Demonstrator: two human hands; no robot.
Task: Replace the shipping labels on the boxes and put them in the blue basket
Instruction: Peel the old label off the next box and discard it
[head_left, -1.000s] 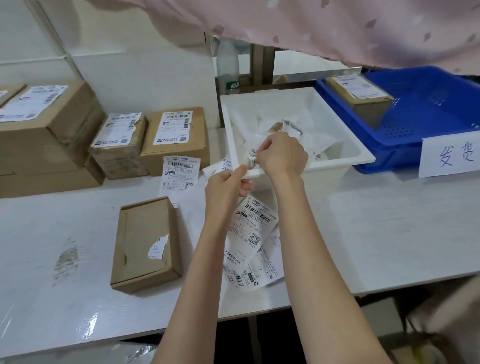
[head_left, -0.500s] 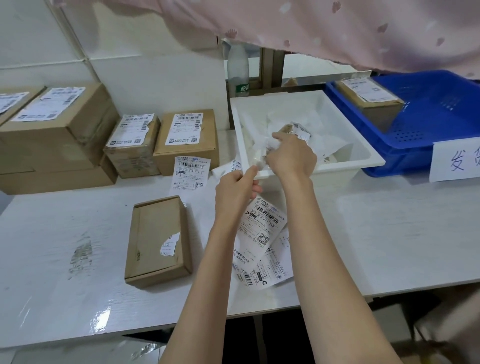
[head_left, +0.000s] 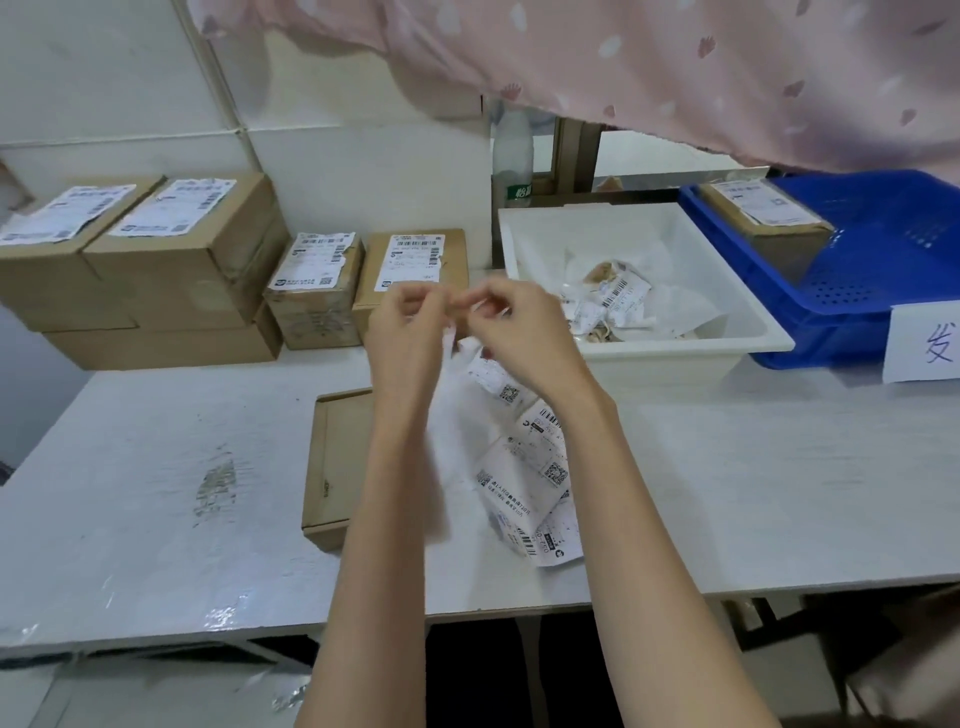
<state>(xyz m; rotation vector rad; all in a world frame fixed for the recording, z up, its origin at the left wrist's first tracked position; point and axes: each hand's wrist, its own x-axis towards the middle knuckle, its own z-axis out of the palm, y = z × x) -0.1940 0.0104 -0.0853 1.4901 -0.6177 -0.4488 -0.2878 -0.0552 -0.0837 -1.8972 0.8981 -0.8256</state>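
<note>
My left hand (head_left: 405, 332) and my right hand (head_left: 519, 327) are raised together over the middle of the table, fingertips meeting. They seem to pinch a small label scrap (head_left: 458, 310) between them, but it is blurred. Below lies a flat brown box (head_left: 332, 467) with its label off, partly hidden by my left forearm. Several fresh labels (head_left: 524, 467) lie loose beside it. The blue basket (head_left: 831, 322) at the right holds one relabelled box (head_left: 763, 218).
A white bin (head_left: 675, 353) between my hands and the basket holds crumpled old labels (head_left: 608, 301). Labelled boxes (head_left: 317, 291) stand in a row and a stack (head_left: 171, 270) along the back left wall. A paper sign (head_left: 924, 343) hangs on the basket's front.
My right hand has left the white bin, where the crumpled label now lies. Both hands have drawn back to the left and met above the table.
</note>
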